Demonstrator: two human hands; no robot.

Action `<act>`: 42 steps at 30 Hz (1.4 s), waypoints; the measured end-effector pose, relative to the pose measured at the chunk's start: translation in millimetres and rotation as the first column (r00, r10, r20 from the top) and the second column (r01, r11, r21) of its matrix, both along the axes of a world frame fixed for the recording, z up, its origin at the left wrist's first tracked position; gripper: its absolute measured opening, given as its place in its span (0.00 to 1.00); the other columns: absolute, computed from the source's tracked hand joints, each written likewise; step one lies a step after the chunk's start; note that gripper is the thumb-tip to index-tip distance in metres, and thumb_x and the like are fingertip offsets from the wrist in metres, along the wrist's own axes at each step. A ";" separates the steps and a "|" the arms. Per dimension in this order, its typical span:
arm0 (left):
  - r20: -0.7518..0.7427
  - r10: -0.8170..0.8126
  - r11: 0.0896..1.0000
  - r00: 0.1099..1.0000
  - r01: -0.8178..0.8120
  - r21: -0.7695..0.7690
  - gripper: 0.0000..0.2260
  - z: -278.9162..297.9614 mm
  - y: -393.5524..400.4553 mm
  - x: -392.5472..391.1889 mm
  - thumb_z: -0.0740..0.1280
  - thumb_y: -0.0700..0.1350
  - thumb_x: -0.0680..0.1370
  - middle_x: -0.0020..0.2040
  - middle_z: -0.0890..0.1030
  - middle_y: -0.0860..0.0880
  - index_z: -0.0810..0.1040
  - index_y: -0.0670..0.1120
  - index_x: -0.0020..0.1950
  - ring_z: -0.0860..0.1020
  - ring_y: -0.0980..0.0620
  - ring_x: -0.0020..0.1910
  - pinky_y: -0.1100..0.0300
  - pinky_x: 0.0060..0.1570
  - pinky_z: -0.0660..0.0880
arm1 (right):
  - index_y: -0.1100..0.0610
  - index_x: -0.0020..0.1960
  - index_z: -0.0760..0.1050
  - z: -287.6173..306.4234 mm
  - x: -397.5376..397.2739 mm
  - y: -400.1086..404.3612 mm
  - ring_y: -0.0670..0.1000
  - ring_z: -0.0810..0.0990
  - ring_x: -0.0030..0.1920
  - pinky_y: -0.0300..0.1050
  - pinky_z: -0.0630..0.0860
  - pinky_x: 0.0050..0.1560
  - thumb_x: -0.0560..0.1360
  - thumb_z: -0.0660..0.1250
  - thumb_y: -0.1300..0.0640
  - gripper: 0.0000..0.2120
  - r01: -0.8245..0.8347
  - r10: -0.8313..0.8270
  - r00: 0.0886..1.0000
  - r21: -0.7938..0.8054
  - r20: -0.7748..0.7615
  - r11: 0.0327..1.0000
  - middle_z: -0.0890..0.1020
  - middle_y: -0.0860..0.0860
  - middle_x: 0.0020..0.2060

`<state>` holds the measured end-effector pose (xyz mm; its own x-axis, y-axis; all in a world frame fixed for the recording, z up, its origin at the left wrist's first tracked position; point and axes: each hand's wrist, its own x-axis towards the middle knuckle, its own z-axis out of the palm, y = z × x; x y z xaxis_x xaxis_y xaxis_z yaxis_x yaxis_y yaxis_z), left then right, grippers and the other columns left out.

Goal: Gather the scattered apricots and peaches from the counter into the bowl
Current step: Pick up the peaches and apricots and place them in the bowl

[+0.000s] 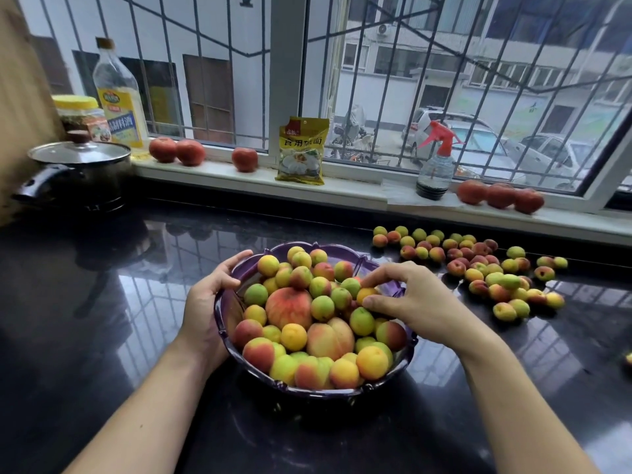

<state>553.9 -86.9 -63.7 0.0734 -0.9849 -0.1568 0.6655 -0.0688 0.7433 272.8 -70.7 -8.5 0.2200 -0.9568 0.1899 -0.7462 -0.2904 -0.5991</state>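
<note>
A purple scalloped bowl (345, 250) sits on the black counter, heaped with several apricots and two larger peaches (289, 306). My left hand (208, 295) grips the bowl's left rim. Over the bowl's right side, my right hand (407, 295) pinches an orange apricot (365, 294) between thumb and fingertips. Several scattered apricots (478, 268) lie on the counter to the right of the bowl.
Red peaches line the windowsill at left (178, 151), middle (245, 159) and right (500, 196). Also on the sill: an oil bottle (118, 97), a yellow-lidded jar (82, 116), a yellow packet (301, 150) and a spray bottle (436, 162). A lidded black pot (77, 172) stands far left.
</note>
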 end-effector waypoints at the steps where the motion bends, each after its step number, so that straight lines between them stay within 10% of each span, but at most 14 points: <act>1: -0.002 0.003 1.000 1.000 -0.003 0.001 0.31 0.2 0.4 0.3 0.61 0.39 0.70 0.68 0.82 0.37 0.76 0.41 0.74 0.83 0.39 0.62 0.45 0.62 0.78 | 0.46 0.54 0.82 -1.1 -0.6 0.1 0.36 0.73 0.54 0.29 0.69 0.49 0.74 0.76 0.52 0.09 -0.006 0.006 1.000 0.008 -0.003 1.000 0.76 0.39 0.50; 4: 0.010 0.003 1.000 1.000 -0.003 0.003 0.28 -0.4 0.4 0.2 0.59 0.37 0.73 0.67 0.82 0.37 0.76 0.41 0.74 0.83 0.40 0.61 0.46 0.61 0.78 | 0.49 0.54 0.83 -6.8 -6.9 -4.8 0.40 0.79 0.53 0.35 0.76 0.52 0.78 0.72 0.54 0.06 0.055 -0.033 0.976 -0.094 0.216 0.994 0.82 0.43 0.50; 8: 0.023 -0.014 1.000 1.000 0.014 0.011 0.25 0.1 0.8 -1.2 0.55 0.36 0.78 0.68 0.82 0.37 0.76 0.41 0.74 0.82 0.38 0.63 0.44 0.63 0.78 | 0.55 0.56 0.82 -34.4 -42.8 -29.0 0.50 0.82 0.48 0.43 0.79 0.47 0.80 0.67 0.60 0.07 0.527 -0.395 0.717 -0.076 0.575 0.847 0.85 0.51 0.49; 11: 0.032 -0.013 1.000 0.999 0.013 0.014 0.25 0.1 0.9 -0.3 0.55 0.36 0.79 0.68 0.82 0.37 0.77 0.42 0.74 0.79 0.36 0.69 0.41 0.69 0.75 | 0.57 0.64 0.78 -69.3 -61.4 -53.8 0.54 0.80 0.50 0.44 0.75 0.46 0.79 0.65 0.62 0.14 0.638 -0.627 0.740 0.040 0.242 0.769 0.81 0.56 0.57; 17: -0.008 -0.007 1.000 1.000 0.007 0.023 0.26 -0.4 -1.0 0.8 0.55 0.36 0.78 0.68 0.82 0.36 0.76 0.40 0.75 0.79 0.36 0.69 0.43 0.67 0.76 | 0.54 0.73 0.68 -71.9 -46.0 -112.3 0.64 0.77 0.60 0.51 0.71 0.48 0.80 0.64 0.57 0.22 0.511 -0.552 0.786 -0.209 -0.278 0.834 0.66 0.57 0.72; 30: -0.019 -0.009 1.000 1.000 0.009 0.003 0.25 -2.8 -3.8 1.2 0.55 0.35 0.77 0.67 0.82 0.37 0.77 0.41 0.73 0.80 0.36 0.69 0.40 0.73 0.72 | 0.60 0.65 0.74 -74.3 -53.8 -142.1 0.67 0.78 0.56 0.53 0.72 0.48 0.81 0.65 0.53 0.16 0.523 -0.583 0.752 -0.261 -0.306 0.812 0.69 0.61 0.65; 36: -0.039 -0.007 1.000 0.999 0.008 0.019 0.25 1.3 -1.4 0.9 0.55 0.35 0.78 0.67 0.82 0.35 0.76 0.40 0.74 0.83 0.38 0.62 0.41 0.68 0.76 | 0.60 0.57 0.77 -80.3 -65.3 -138.3 0.60 0.77 0.54 0.49 0.70 0.53 0.80 0.68 0.54 0.11 0.556 -0.547 0.830 -0.246 0.109 0.794 0.77 0.58 0.55; 42: -0.014 -0.013 0.999 1.000 0.013 0.034 0.25 3.4 1.1 -1.3 0.55 0.35 0.78 0.68 0.81 0.35 0.75 0.40 0.74 0.81 0.37 0.64 0.41 0.70 0.75 | 0.48 0.58 0.81 -63.9 -80.8 -114.3 0.56 0.82 0.51 0.47 0.80 0.47 0.76 0.73 0.61 0.13 0.331 -0.321 0.754 0.091 0.573 0.939 0.81 0.54 0.50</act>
<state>552.6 -85.8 -60.3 0.0584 -0.9798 -0.1914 0.6744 -0.1026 0.7312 192.0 -185.0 -72.3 -0.2581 -0.9464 0.1940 -0.3190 -0.1060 -0.9418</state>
